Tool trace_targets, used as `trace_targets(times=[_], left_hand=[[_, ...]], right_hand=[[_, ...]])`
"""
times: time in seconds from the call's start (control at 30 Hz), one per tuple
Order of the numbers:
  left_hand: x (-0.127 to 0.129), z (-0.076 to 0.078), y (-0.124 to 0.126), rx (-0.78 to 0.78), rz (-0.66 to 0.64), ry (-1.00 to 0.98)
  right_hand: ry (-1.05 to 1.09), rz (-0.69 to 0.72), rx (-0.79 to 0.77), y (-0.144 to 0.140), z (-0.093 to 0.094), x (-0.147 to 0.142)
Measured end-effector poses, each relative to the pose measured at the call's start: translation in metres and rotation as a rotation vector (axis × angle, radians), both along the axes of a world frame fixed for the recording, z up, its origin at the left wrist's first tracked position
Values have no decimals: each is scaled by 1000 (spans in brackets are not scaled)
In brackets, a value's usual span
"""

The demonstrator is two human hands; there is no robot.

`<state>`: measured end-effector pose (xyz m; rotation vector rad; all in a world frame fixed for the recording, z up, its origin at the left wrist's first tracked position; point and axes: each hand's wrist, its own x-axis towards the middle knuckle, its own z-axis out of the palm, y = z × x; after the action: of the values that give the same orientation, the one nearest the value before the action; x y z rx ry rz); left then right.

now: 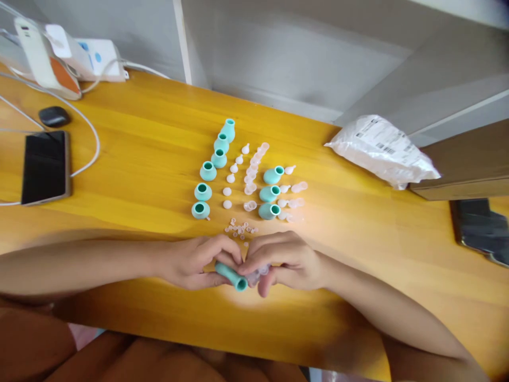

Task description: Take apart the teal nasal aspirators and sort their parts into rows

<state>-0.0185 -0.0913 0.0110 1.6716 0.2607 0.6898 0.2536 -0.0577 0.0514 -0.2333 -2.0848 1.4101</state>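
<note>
Left hand (194,262) grips a teal bulb (230,276); right hand (286,260) pinches a clear cap (258,275) at the bulb's mouth, above the tabletop (139,159).

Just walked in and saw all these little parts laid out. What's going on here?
A person at a yellow wooden table holds a teal rubber bulb in the left hand, while the right hand presses a small clear piece against its opening. Beyond the hands lie rows of more teal bulbs, white tips and clear caps.
</note>
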Motion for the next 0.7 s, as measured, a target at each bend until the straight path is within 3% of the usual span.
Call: trace_targets(times=[0.1,0.23,0.27,0.37,0.43,0.57,0.7], left_hand=[[1,0,1,-12,-77,-27],[3,-2,-1,-42,-10,-32],[3,-3,-1,-40,11,-28],[3,-5,-1,-38,61,-44],[2,-6,-2,-36,79,-47],[1,-6,-2,-50,109,-9],[1,-5,0,-87,127,41]], right_hand=[[46,-213,20,21,9,18],[4,-818,405,82,11,70],[-68,-899,472,99,7,85],[-237,-881,566,140,-10,124],[-405,-808,515,153,-25,138],[-606,-716,354,152,-46,139],[-600,-709,217,148,-50,136]])
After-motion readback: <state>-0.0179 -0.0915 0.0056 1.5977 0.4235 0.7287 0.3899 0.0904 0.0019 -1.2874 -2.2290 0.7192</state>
